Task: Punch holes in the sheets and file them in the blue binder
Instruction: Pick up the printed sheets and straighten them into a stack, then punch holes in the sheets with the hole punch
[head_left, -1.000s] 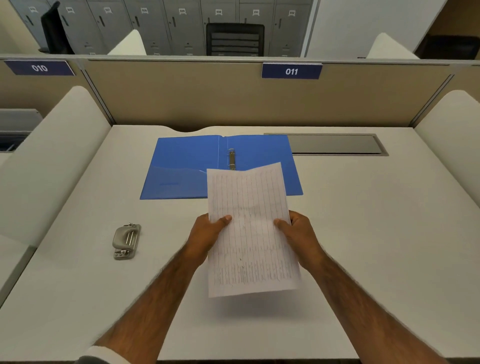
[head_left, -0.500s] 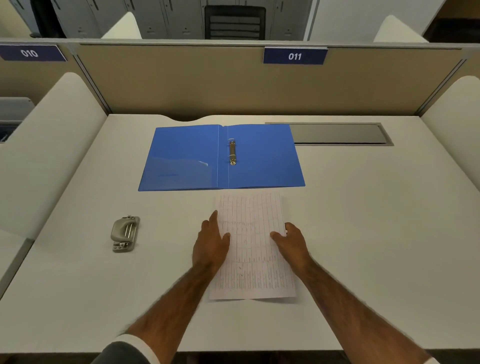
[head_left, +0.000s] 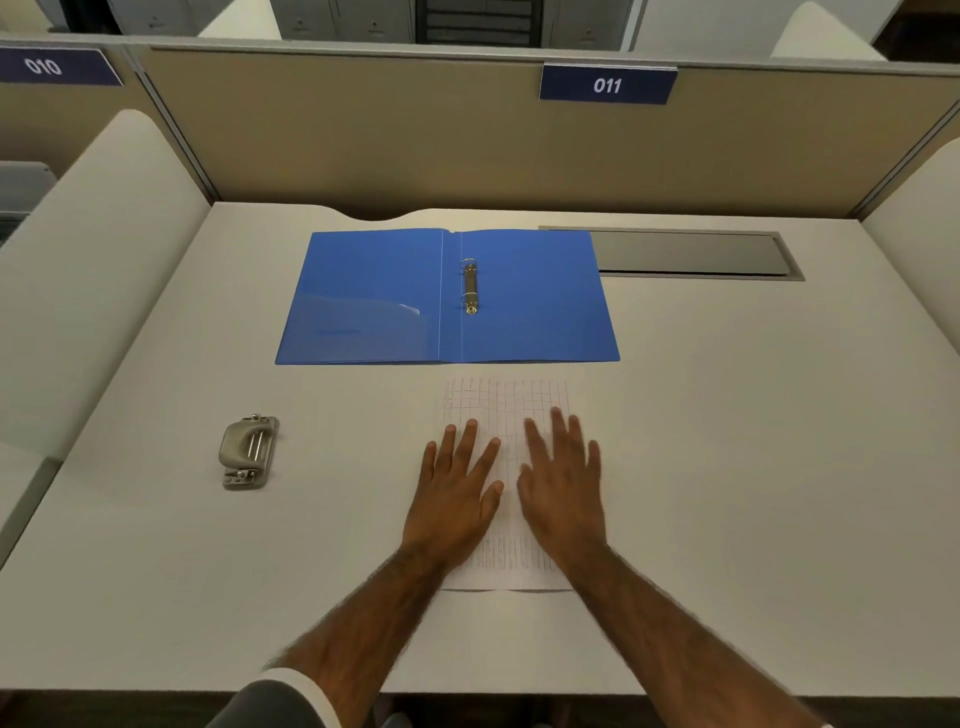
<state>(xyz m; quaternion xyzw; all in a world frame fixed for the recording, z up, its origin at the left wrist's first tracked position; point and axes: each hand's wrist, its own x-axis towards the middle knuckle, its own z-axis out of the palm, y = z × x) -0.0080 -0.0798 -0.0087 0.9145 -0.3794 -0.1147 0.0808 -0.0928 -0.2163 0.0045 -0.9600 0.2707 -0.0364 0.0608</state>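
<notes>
A printed sheet with a fine grid lies flat on the white desk, just in front of the blue binder. The binder lies open, its metal ring mechanism showing along the spine. My left hand rests flat on the sheet's left half, fingers spread. My right hand lies flat on the right half, fingers spread too. Neither hand grips anything. A grey metal hole punch stands on the desk well to the left of my hands.
A grey cable hatch is set into the desk behind the binder's right side. Beige partitions with a label 011 close the back. White curved dividers flank both sides of the desk.
The sheet, held up in both hands a second ago, now lies on the desk. Both hands have let go and moved onto it, palms flat.
</notes>
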